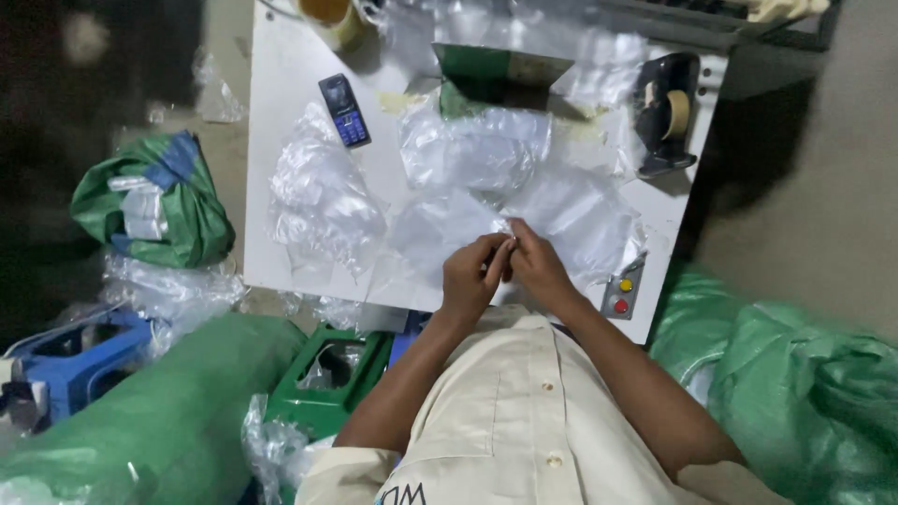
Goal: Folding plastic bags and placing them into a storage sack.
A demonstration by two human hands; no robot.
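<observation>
A thin, clear plastic bag [440,229], glossy and wrinkled, lies flat on the white surface [281,140] close to its near edge, and both hands meet at the bag's near right corner. The left hand [472,276] and the right hand [538,266] touch each other there, each grip pinched together on the film's edge between thumb and fingertips. More crumpled clear bags [323,192] spread toward the left edge, and another soft heap [477,150] sits toward the middle of the surface. A dark, slim keypad phone [344,110] lies flat near the far left corner. A green folded box [496,75] stands at the far edge, and a black tape dispenser with a beige roll [666,112] sits at the right edge. A small grey switch box with a yellow and a red button [621,295] hangs at the near right corner. Beside the surface on the left, a woven green sack [159,201] rests on the floor, and a large, smooth green roll [159,421] lies nearer the person.
</observation>
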